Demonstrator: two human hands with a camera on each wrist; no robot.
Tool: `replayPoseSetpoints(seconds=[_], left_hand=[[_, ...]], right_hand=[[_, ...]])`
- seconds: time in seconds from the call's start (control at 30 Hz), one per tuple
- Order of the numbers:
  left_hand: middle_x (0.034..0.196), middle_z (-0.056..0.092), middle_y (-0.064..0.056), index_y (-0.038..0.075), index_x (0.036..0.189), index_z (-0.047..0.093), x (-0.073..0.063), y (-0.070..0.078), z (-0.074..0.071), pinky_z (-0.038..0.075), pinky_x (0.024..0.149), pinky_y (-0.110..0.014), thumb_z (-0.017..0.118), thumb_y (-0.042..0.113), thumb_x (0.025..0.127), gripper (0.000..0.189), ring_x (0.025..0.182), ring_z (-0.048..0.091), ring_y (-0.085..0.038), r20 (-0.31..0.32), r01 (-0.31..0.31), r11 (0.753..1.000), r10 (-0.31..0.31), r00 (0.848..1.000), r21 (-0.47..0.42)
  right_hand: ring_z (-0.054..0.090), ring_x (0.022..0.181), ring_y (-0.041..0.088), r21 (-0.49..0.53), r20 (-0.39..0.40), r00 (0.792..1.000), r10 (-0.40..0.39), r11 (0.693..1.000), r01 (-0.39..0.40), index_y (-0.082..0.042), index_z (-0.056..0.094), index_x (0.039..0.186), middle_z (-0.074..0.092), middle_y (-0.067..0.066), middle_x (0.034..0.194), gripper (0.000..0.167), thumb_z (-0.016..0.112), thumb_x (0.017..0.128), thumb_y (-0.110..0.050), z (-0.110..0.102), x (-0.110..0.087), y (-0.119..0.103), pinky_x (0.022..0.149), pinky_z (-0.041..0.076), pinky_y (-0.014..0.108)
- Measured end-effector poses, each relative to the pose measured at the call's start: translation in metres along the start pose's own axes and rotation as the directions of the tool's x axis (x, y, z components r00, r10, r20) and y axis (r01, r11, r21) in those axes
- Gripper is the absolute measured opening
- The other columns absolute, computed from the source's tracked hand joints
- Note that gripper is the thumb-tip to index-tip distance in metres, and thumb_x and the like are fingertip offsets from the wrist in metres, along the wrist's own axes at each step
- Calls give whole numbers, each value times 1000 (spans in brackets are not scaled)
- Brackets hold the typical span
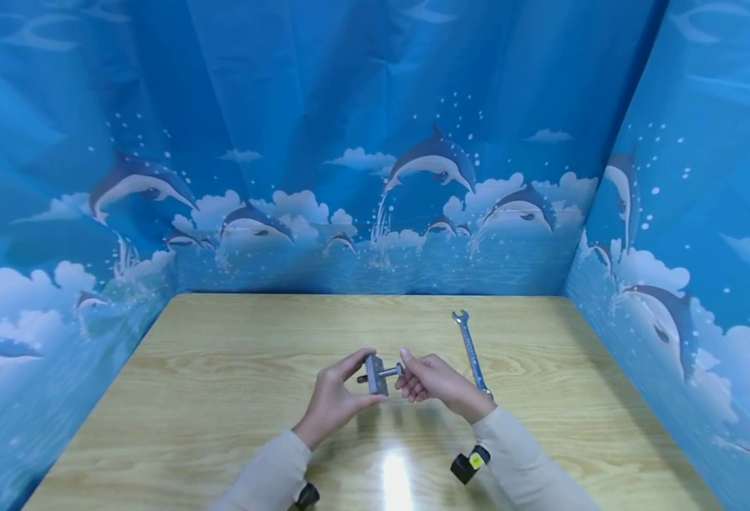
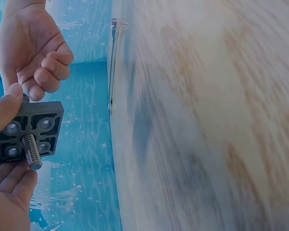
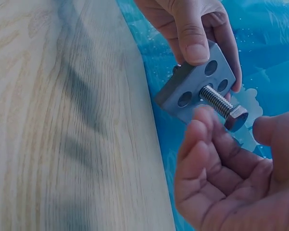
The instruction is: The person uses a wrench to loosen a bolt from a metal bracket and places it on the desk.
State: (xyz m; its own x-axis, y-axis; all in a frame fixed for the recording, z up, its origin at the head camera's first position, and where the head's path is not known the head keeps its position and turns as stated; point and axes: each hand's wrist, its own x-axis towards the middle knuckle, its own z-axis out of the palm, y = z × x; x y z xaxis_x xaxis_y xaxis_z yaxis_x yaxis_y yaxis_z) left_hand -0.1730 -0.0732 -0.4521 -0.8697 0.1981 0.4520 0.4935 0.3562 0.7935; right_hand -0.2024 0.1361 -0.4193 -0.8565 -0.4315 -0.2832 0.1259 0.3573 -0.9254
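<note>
A square grey plate [image 1: 377, 375] with a threaded bolt through its middle is held up over the table. My left hand [image 1: 339, 394] grips the plate by opposite edges, thumb on one side and fingers on the other. Round holes show near the corners of the plate [image 3: 192, 91] in the right wrist view. The hex head of the bolt [image 3: 236, 118] points toward my right hand [image 1: 435, 383]. That hand's fingers are loosely bent beside the bolt head, and its thumb [image 3: 264, 130] stands apart from it. From the ribbed back, the bolt's threaded end [image 2: 32, 153] sticks out.
A combination wrench [image 1: 470, 348] lies on the wooden table [image 1: 234, 355], beyond and beside my right wrist. Blue dolphin-printed sheets [image 1: 349, 142] stand at the table's back and sides.
</note>
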Motion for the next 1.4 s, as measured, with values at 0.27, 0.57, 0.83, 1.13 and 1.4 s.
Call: replayPoseSetpoints(seconds=[0.27,0.57,0.83,1.13,1.4], left_hand=[[130,60,-8,11,130,58,0,-2,0,49,100,-29,88,13,63,73,121,57,-20,1,0,1000,1,1000,-8],[131,59,-10,12,130,57,-1,-6,1,48,100,-30,88,18,64,73,121,57,-22,21,16,999,-15,1000,-32],[130,59,-12,11,130,57,0,-7,1,49,99,-29,88,16,63,74,120,58,-23,14,10,1000,-10,1000,-28],[130,60,-10,11,130,57,-1,-6,1,49,100,-30,88,16,63,74,120,57,-22,7,1,1000,-1,1000,-24],[130,59,-12,9,129,57,1,-6,2,49,100,-30,89,15,62,75,120,57,-24,29,2,1000,-3,1000,21]], right_hand=[[59,68,12,-18,-41,999,-31,999,30,4,66,95,63,4,77,43,54,97,-38,-1,1,-1,69,58,33],[63,94,18,-98,-109,986,-126,988,116,-10,67,115,68,4,104,30,71,86,-13,-3,1,3,85,58,34],[63,92,18,-101,-107,982,-154,984,144,-10,69,113,68,4,103,29,72,84,-9,-3,2,5,83,58,31],[64,103,25,-85,-52,990,-129,989,124,-3,56,130,67,13,114,51,57,95,-41,-4,3,7,95,54,42],[68,70,18,-41,-30,999,-41,998,40,8,67,96,71,10,80,65,39,101,-50,-4,6,11,68,61,35]])
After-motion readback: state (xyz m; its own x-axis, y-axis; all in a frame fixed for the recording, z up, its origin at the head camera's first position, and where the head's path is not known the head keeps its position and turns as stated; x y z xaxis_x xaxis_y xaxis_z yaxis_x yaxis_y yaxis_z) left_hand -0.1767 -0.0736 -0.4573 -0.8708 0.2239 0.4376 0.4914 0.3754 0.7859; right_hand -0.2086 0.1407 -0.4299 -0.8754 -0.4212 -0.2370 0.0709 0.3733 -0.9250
